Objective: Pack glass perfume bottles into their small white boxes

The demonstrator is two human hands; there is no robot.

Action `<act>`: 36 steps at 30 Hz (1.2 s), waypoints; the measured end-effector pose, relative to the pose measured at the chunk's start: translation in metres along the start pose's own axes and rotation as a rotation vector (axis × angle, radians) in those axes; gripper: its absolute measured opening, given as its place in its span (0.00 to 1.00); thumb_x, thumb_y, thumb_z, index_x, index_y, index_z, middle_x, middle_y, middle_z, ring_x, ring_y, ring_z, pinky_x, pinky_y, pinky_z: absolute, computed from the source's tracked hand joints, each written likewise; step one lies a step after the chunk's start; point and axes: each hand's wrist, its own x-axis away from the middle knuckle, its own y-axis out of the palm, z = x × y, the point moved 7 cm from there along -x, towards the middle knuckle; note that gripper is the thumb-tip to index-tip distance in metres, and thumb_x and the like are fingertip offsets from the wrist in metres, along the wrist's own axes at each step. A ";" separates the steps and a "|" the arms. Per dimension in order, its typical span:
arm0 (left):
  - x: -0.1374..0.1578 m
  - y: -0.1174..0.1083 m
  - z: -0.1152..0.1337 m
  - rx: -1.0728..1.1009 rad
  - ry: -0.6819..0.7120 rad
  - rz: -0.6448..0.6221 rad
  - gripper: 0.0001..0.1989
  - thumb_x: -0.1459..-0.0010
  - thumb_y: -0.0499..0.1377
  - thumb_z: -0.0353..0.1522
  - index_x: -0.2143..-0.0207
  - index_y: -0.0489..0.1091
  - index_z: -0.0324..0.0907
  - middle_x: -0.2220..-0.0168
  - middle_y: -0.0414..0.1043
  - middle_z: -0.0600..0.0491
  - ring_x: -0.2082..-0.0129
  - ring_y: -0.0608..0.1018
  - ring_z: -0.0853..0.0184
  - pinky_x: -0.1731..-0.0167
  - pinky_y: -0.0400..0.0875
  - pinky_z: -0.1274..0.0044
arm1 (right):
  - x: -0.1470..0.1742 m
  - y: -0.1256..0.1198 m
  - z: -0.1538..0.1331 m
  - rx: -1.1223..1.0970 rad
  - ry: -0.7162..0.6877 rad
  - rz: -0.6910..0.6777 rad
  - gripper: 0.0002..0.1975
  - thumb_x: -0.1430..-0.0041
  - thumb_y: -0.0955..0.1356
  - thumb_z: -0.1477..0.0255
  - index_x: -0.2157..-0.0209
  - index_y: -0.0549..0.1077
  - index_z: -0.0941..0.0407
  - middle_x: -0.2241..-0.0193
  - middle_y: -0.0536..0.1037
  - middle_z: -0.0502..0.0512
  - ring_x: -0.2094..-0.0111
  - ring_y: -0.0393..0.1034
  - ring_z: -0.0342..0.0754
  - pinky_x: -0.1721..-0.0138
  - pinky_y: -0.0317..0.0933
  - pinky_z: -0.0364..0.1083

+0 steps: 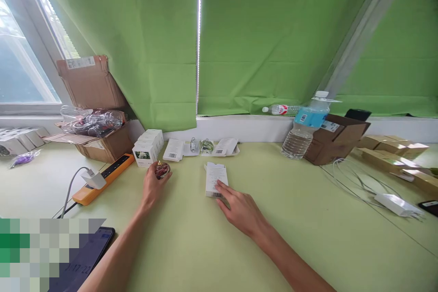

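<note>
My left hand point(153, 187) is closed around the side of a small round glass bottle point(163, 170) with dark red contents and a gold-coloured top. The bottle is low over or on the table; which one I cannot tell. In the middle lies a small white box point(216, 178) with printed text and a barcode. My right hand point(241, 207) rests its outstretched fingertips on the near right part of that box, thumb apart from it. Just beyond my left hand stands a row of white boxes point(145, 153) with a flower picture.
Opened white boxes point(173, 150), a clear glass bottle point(193, 145) and a round green-patterned one point(207, 146) line the back. An orange power strip point(102, 180), a cardboard box point(106, 143) and a phone point(91, 255) are left. A water bottle point(301, 130) and charger point(398, 204) are right.
</note>
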 end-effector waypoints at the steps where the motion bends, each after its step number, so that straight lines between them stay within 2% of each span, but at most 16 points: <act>1: 0.000 0.000 0.000 0.008 0.003 -0.001 0.33 0.52 0.66 0.42 0.45 0.61 0.41 0.53 0.74 0.43 0.53 0.78 0.56 0.51 0.70 0.63 | -0.001 -0.001 0.002 0.030 0.021 0.005 0.19 0.34 0.59 0.69 0.44 0.68 0.51 0.41 0.68 0.54 0.52 0.74 0.54 0.57 0.70 0.53; 6: 0.000 0.003 -0.001 0.020 0.016 -0.021 0.27 0.50 0.64 0.40 0.48 0.64 0.43 0.56 0.77 0.45 0.57 0.80 0.57 0.54 0.73 0.65 | -0.004 -0.014 0.017 0.201 0.167 0.030 0.16 0.33 0.57 0.70 0.58 0.75 0.53 0.50 0.78 0.57 0.62 0.78 0.56 0.68 0.69 0.51; 9: 0.000 0.004 0.000 0.015 0.019 -0.038 0.27 0.51 0.65 0.39 0.50 0.64 0.42 0.58 0.78 0.45 0.58 0.80 0.57 0.56 0.73 0.65 | -0.004 -0.022 0.024 0.277 0.228 0.075 0.17 0.32 0.56 0.70 0.60 0.76 0.54 0.52 0.78 0.61 0.65 0.78 0.56 0.72 0.67 0.50; 11: 0.001 0.005 0.002 0.006 0.021 -0.047 0.26 0.52 0.65 0.40 0.51 0.65 0.42 0.59 0.78 0.45 0.58 0.80 0.55 0.56 0.73 0.64 | -0.003 -0.026 0.021 0.261 0.205 0.140 0.17 0.33 0.56 0.69 0.56 0.75 0.54 0.46 0.74 0.61 0.63 0.78 0.56 0.71 0.68 0.50; 14: 0.005 0.008 0.008 0.004 0.034 -0.069 0.24 0.52 0.65 0.41 0.54 0.67 0.43 0.59 0.78 0.46 0.58 0.80 0.55 0.56 0.73 0.64 | -0.002 -0.026 0.006 0.152 0.072 0.190 0.17 0.33 0.57 0.70 0.52 0.74 0.53 0.42 0.69 0.59 0.58 0.76 0.55 0.67 0.70 0.50; 17: 0.010 0.013 0.015 0.015 0.045 -0.097 0.23 0.52 0.65 0.40 0.55 0.67 0.43 0.59 0.78 0.47 0.58 0.80 0.56 0.56 0.73 0.65 | 0.001 -0.018 -0.014 0.027 -0.091 0.122 0.18 0.34 0.59 0.69 0.48 0.72 0.52 0.41 0.68 0.57 0.54 0.75 0.54 0.60 0.71 0.50; 20: 0.014 0.020 0.021 0.029 0.057 -0.136 0.21 0.51 0.65 0.39 0.55 0.67 0.43 0.59 0.78 0.47 0.58 0.80 0.57 0.55 0.73 0.65 | 0.005 -0.006 -0.024 -0.040 -0.163 -0.012 0.21 0.35 0.61 0.66 0.41 0.66 0.52 0.38 0.64 0.58 0.50 0.73 0.54 0.54 0.69 0.52; 24: 0.022 0.030 0.028 0.052 0.069 -0.199 0.21 0.50 0.64 0.39 0.54 0.66 0.43 0.60 0.79 0.47 0.61 0.81 0.58 0.58 0.74 0.66 | 0.005 0.004 -0.017 -0.021 -0.108 -0.103 0.23 0.34 0.60 0.63 0.40 0.64 0.53 0.38 0.64 0.60 0.48 0.71 0.57 0.52 0.68 0.54; 27: 0.028 0.037 0.034 0.074 0.071 -0.241 0.21 0.49 0.64 0.39 0.53 0.66 0.43 0.60 0.79 0.48 0.61 0.81 0.58 0.58 0.75 0.67 | 0.002 0.003 -0.007 0.011 -0.017 -0.069 0.21 0.34 0.60 0.64 0.43 0.67 0.53 0.41 0.68 0.61 0.49 0.72 0.58 0.55 0.69 0.53; 31: 0.037 0.046 0.039 0.111 0.061 -0.272 0.21 0.49 0.64 0.39 0.54 0.66 0.43 0.60 0.79 0.47 0.60 0.81 0.58 0.58 0.75 0.67 | -0.001 0.001 -0.001 0.027 0.039 -0.032 0.16 0.35 0.61 0.67 0.49 0.71 0.53 0.50 0.75 0.60 0.55 0.74 0.56 0.61 0.68 0.50; 36: 0.051 0.061 0.049 0.160 0.058 -0.362 0.21 0.47 0.62 0.41 0.53 0.65 0.42 0.58 0.79 0.47 0.59 0.81 0.59 0.57 0.74 0.68 | 0.000 0.000 -0.013 -0.008 -0.033 -0.039 0.13 0.34 0.60 0.69 0.52 0.72 0.53 0.57 0.77 0.56 0.59 0.75 0.52 0.64 0.66 0.47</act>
